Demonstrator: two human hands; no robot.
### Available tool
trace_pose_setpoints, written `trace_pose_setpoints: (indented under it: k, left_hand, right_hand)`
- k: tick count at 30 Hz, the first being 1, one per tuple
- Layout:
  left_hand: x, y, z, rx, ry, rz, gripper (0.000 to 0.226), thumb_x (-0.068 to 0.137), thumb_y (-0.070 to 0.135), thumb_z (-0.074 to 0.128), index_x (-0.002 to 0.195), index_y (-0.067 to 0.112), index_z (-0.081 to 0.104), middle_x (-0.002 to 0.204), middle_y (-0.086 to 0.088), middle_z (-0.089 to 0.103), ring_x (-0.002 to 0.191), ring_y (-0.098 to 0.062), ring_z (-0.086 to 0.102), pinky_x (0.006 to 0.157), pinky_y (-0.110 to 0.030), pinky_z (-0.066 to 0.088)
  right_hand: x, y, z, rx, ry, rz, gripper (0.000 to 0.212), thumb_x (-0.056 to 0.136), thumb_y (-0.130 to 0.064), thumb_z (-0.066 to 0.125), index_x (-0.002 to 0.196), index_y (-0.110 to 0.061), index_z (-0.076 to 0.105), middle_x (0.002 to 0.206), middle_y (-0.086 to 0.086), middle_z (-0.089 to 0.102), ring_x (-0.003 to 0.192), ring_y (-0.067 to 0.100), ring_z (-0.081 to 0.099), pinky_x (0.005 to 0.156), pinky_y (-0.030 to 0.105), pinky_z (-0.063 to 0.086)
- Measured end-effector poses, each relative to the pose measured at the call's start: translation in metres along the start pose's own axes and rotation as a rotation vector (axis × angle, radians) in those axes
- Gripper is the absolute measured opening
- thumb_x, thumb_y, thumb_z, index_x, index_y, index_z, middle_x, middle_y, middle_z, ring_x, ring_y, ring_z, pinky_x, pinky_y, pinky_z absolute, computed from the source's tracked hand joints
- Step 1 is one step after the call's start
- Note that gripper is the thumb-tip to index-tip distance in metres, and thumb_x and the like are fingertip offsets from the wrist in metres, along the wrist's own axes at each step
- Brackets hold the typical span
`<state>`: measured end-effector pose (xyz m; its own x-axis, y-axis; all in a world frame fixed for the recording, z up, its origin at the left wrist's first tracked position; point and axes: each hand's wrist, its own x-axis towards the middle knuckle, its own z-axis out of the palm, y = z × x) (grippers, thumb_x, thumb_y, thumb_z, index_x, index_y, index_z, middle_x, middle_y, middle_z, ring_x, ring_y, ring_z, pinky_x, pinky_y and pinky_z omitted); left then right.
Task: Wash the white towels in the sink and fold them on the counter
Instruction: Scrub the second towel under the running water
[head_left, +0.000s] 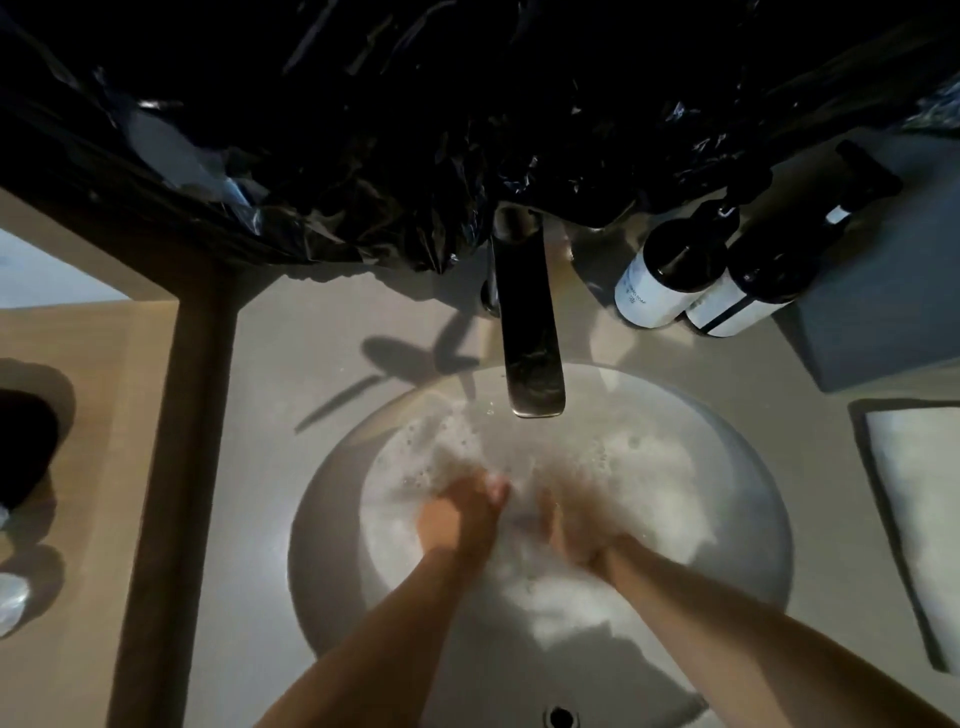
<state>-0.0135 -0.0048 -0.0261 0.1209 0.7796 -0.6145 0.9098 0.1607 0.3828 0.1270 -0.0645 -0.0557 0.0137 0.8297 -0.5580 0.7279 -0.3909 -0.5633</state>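
A round white sink holds soapy, foaming water and a wet white towel. Both my hands are down in the suds near the basin's middle. My left hand has its fingers curled into the wet cloth. My right hand is blurred and half under foam, close beside the left, gripping the same towel. A folded white towel lies on the counter at the right edge.
A dark metal faucet reaches over the back of the sink. Two dark pump bottles with white labels stand at the back right next to a grey box. Black plastic sheeting hangs across the top. A wooden divider runs down the left.
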Motion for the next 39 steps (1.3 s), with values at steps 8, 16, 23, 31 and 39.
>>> trace_pose_setpoints:
  k: [8, 16, 23, 31, 39]
  left_hand:
    - [0.012, -0.003, -0.030, -0.113, -0.163, 0.122, 0.018, 0.093, 0.037, 0.052, 0.090, 0.020, 0.057, 0.090, -0.004, 0.062, 0.092, -0.026, 0.061, 0.083, -0.034, 0.045]
    - [-0.019, -0.031, -0.041, 0.250, -0.172, 0.436, 0.037, 0.082, 0.065, 0.057, 0.083, 0.028, 0.059, 0.122, 0.006, 0.049, 0.115, -0.018, 0.045, 0.094, -0.032, 0.033]
    - [-0.025, -0.028, -0.034, 0.234, -0.307, 0.403, 0.048, 0.077, 0.064, 0.046, 0.069, 0.017, 0.053, 0.081, -0.008, 0.061, 0.082, -0.026, 0.055, 0.072, -0.024, 0.028]
    - [-0.016, -0.029, -0.030, 0.281, -0.376, 0.409, 0.044, 0.092, 0.051, 0.054, 0.062, 0.022, 0.039, 0.070, 0.006, 0.051, 0.078, -0.014, 0.046, 0.082, -0.027, 0.026]
    - [-0.017, -0.028, -0.029, 0.194, -0.367, 0.363, 0.032, 0.088, 0.046, 0.059, 0.066, 0.027, 0.047, 0.075, 0.007, 0.052, 0.081, -0.013, 0.047, 0.079, -0.027, 0.031]
  right_hand:
    - [-0.002, -0.035, -0.062, -0.256, -0.163, -0.076, 0.056, 0.086, -0.031, 0.068, 0.134, -0.009, 0.049, 0.123, 0.008, 0.053, 0.117, 0.028, 0.047, 0.103, 0.036, 0.038]
    - [-0.068, -0.019, -0.053, 0.025, -0.313, -0.136, 0.033, 0.089, -0.025, 0.066, 0.121, -0.027, 0.056, 0.123, -0.011, 0.052, 0.114, 0.009, 0.049, 0.101, 0.029, 0.041]
    - [-0.025, -0.024, -0.053, -0.119, 0.019, -0.029, 0.035, 0.095, -0.015, 0.043, 0.126, -0.015, 0.057, 0.132, 0.000, 0.048, 0.123, 0.020, 0.046, 0.101, 0.023, 0.034]
    - [0.017, -0.048, -0.026, -0.367, -0.219, 0.023, 0.033, 0.100, -0.018, 0.040, 0.126, -0.005, 0.055, 0.124, 0.014, 0.058, 0.114, 0.031, 0.056, 0.090, 0.034, 0.044]
    - [0.027, -0.056, -0.018, -0.646, -0.216, 0.110, 0.047, 0.097, -0.041, 0.044, 0.132, -0.012, 0.050, 0.131, 0.009, 0.054, 0.120, 0.027, 0.054, 0.097, 0.033, 0.043]
